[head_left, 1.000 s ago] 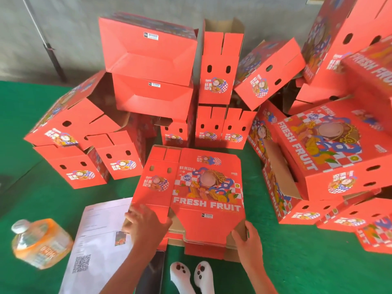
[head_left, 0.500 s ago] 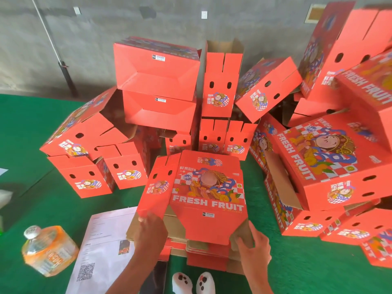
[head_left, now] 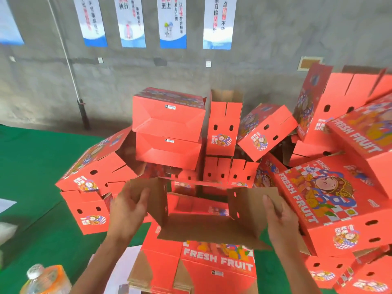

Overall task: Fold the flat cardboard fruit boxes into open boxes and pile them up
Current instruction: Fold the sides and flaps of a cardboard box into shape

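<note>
1. Left hand [head_left: 127, 211] is gripping the box's [head_left: 203, 228] left flap; right hand [head_left: 280, 219] is gripping its right flap.
2. The box is hanging opened between both hands; flat stack [head_left: 212, 268] is lying just below them.

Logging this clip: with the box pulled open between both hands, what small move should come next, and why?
Probably fold the bottom flaps shut: the left hand and right hand hold the opened box by its side walls, and it looks open right through.

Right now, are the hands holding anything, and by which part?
Yes. Both hold one half-opened cardboard box: the left hand grips its left side flap, the right hand grips its right side flap, above the stack of flat boxes.
</note>
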`<action>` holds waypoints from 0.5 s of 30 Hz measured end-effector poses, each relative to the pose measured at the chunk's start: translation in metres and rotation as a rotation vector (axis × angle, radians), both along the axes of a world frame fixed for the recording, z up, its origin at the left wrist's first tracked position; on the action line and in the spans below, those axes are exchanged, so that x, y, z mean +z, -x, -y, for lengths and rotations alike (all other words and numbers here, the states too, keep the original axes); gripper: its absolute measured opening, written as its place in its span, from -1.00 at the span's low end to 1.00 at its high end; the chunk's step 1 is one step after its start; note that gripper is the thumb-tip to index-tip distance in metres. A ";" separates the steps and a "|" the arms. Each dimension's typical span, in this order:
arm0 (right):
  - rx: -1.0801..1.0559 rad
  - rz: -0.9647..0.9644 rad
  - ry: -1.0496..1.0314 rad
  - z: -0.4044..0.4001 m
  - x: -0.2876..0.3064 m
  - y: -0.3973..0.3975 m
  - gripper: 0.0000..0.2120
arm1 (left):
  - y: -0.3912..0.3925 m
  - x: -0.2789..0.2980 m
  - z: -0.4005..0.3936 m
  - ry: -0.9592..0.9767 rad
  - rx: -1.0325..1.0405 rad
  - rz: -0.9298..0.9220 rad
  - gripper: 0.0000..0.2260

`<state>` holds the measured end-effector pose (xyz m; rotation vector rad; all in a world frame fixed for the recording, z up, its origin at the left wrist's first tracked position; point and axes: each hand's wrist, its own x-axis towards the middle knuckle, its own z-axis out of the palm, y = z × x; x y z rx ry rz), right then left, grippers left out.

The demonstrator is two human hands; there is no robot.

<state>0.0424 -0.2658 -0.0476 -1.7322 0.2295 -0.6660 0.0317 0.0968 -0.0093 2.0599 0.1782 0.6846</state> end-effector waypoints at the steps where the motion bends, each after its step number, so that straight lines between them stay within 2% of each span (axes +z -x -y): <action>1: -0.008 0.013 -0.029 0.005 0.013 -0.007 -0.65 | -0.001 0.013 0.000 0.058 0.005 0.075 -0.67; 2: 0.006 0.023 -0.086 0.008 0.024 -0.013 -0.66 | -0.002 0.023 0.000 0.081 -0.012 0.182 -0.48; 3: 0.017 0.015 -0.127 0.010 0.034 -0.017 -0.67 | -0.003 0.031 -0.003 0.068 -0.007 0.260 -0.39; 4: 0.036 0.034 -0.153 0.011 0.040 -0.021 -0.73 | -0.004 0.038 -0.003 0.037 -0.012 0.307 -0.38; 5: 0.052 0.074 -0.127 0.012 0.045 -0.024 -0.86 | -0.005 0.043 -0.002 0.023 -0.023 0.304 -0.44; 6: 0.100 0.119 -0.088 0.011 0.048 -0.027 -0.86 | -0.008 0.044 0.000 0.012 -0.035 0.272 -0.55; 8: 0.218 0.137 -0.042 0.007 0.046 -0.036 -0.54 | -0.014 0.040 0.007 0.000 -0.031 0.183 -0.76; 9: 0.271 0.132 -0.057 0.006 0.043 -0.040 -0.47 | -0.016 0.035 0.011 0.004 -0.021 0.168 -0.80; 11: 0.319 0.169 -0.050 0.007 0.040 -0.045 -0.43 | -0.022 0.028 0.017 -0.016 0.019 0.178 -0.72; 13: 0.364 0.185 -0.061 0.009 0.041 -0.050 -0.52 | -0.030 0.026 0.019 -0.071 0.070 0.179 -0.71; 15: 0.480 0.184 -0.109 0.009 0.043 -0.051 -0.78 | -0.038 0.024 0.019 -0.129 0.126 0.163 -0.76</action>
